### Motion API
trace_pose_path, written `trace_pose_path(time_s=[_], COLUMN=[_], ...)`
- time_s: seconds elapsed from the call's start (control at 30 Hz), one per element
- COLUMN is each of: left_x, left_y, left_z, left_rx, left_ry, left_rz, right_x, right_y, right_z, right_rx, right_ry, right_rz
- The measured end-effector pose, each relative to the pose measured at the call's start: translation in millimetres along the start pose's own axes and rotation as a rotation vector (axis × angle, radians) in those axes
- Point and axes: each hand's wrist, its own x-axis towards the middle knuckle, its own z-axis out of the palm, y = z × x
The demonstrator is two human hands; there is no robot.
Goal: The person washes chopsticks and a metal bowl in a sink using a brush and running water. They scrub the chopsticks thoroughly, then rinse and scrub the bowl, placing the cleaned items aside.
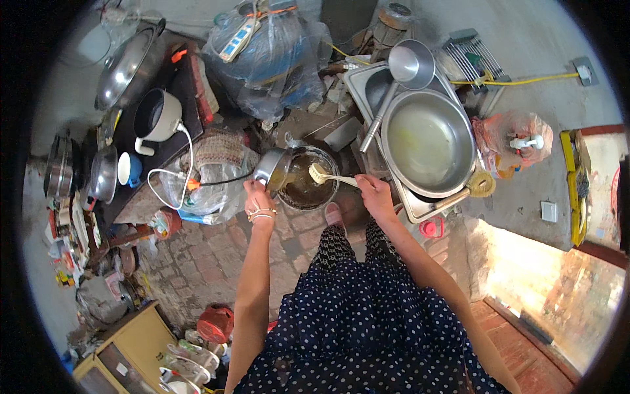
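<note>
My left hand (260,199) grips the rim of a metal bowl (271,167), which is tilted over a dark round bucket (310,199) on the floor. Yellowish liquid shows at the bowl's lower side, above the bucket. In my right hand (375,194) is the handle of a pale-bristled scrub brush (319,173), its head over the bucket's opening. To the right, a large steel basin (428,143) of cloudy water rests on a metal sink (418,213). A long-handled metal ladle (411,64) lies across the sink's far part, and a round brush (480,184) lies at the basin's near right edge.
A dark table (167,123) on the left bears a white electric pot (158,115), its white cord hanging down, and a blue-and-white cup (129,169). Beyond the bucket stands a large plastic-covered blue container (268,64). A red basket (215,323) sits on the brick floor, lower left.
</note>
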Motion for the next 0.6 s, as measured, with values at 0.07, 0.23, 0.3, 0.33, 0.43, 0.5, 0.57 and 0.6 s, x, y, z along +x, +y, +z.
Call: trace_pose_path(time_s=[0.07,0.23,0.3,0.33,0.43,0.5,0.57,0.6], left_x=[-0.2,-5.4,-7.5,-9.5,-1.0,-2.1,-13.7,-11.4], left_y=[9.9,8.6,14.7,16.7,-52.6,-44.7,29.5,35.1], left_z=[-8.4,-15.4,-16.8,-19.0,17.3,4.4,-25.2,-28.5], left_rx=[0.109,0.248,0.32,0.357,0.525,0.51,-0.14,-0.465], left_ry=[-0.037,-0.131,-0.135,-0.133,0.092,0.071,0.016,-0.003], left_rz=[0.068,0.083,0.046,0.027,0.208,0.298,-0.316,-0.412], right_x=[0.0,-4.0,-7.6,-8.7,-13.7,-14.8,-18.2,-19.6], right_y=[-0.2,-9.1,-13.9,-14.2,-24.5,-19.0,-14.8,-16.3], right_z=[-7.7,-33.6,-50.7,-61.8,-101.1,-135.7,-170.1,-184.7], right_rx=[0.064,0.1,0.149,0.222,0.474,0.607,0.738,0.766], right_ry=[0.002,-0.004,-0.02,-0.032,-0.05,-0.056,-0.055,-0.035], right_rz=[-0.014,-0.024,0.04,0.092,0.255,0.28,0.293,0.298])
